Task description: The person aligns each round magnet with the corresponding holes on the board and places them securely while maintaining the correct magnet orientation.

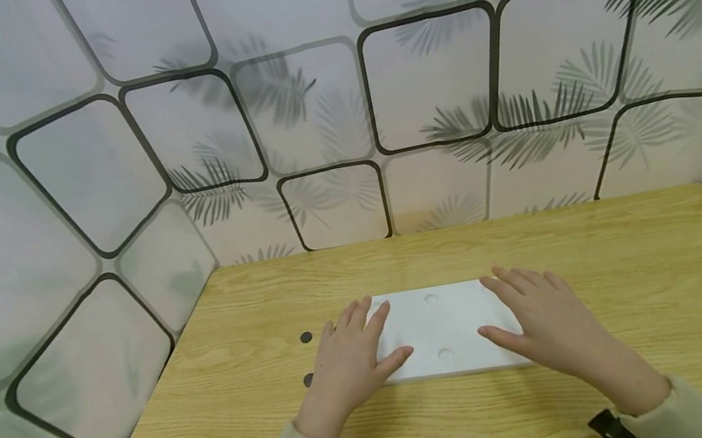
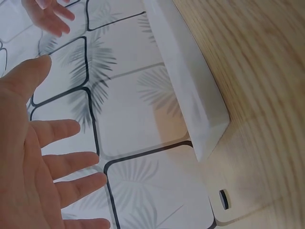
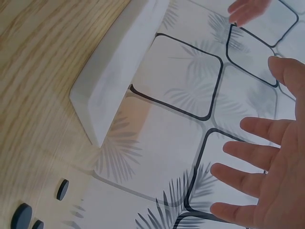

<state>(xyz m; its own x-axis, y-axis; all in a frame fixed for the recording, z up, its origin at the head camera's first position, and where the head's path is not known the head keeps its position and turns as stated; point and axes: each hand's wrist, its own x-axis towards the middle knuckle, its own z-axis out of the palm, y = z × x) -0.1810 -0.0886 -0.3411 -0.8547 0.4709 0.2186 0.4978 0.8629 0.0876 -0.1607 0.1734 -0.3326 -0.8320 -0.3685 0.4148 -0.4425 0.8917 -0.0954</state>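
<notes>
A white rectangular board [image 1: 456, 318] with shallow round recesses in its top lies on the wooden table. My left hand [image 1: 348, 368] is over the board's left end, its fingers spread and relaxed. Over the right end is my right hand [image 1: 545, 322], also with fingers apart. Both wrist views show a gap between the hand and the board, and neither hand holds anything. Left of the board lie a small black disc [image 1: 306, 337] and a second black disc [image 1: 309, 380], partly covered by the left hand. The hands hide parts of the board's ends.
In the right wrist view, a black disc [image 3: 62, 190] and two more at the lower left lie near the board's end; the right hand hides them in the head view. A patterned curtain [image 1: 320, 122] with dark outlines and leaves stands behind the wooden table [image 1: 671, 272] and along its sides.
</notes>
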